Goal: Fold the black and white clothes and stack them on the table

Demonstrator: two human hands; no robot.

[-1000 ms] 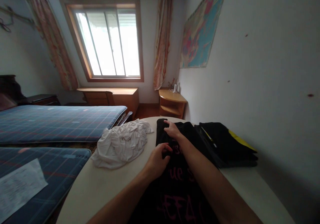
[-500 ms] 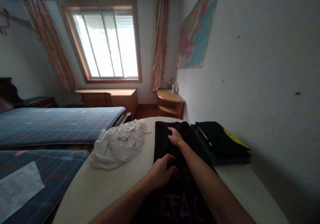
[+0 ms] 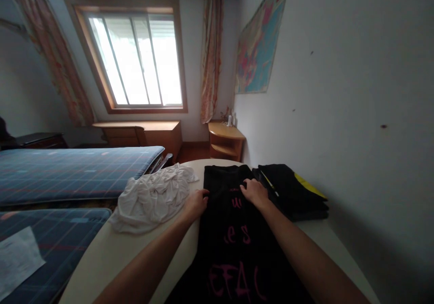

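Note:
A black garment with pink lettering (image 3: 237,254) lies lengthwise down the round table, folded into a long strip at its far end. My left hand (image 3: 195,204) is at the strip's left edge, thumb and forefinger apart and fingertips touching the cloth. On the strip's right side rests my right hand (image 3: 256,192), its fingers partly bent and apart on the fabric. Neither hand visibly lifts the cloth. Just left of my left hand sits a crumpled white cloth (image 3: 152,200). Beyond my right hand is a stack of folded dark clothes (image 3: 291,193) with a yellow patch.
The pale round table (image 3: 98,263) holds all the clothes. Close on its left stand beds with blue checked mattresses (image 3: 77,173), with a paper sheet (image 3: 20,258) on the nearer one. A white wall (image 3: 356,91) runs along the right. A wooden corner shelf (image 3: 226,131) stands beyond.
Both hands have moved apart: the left to the garment's left edge, the right back toward its right side. More pink lettering now shows. The view has shifted slightly to the right.

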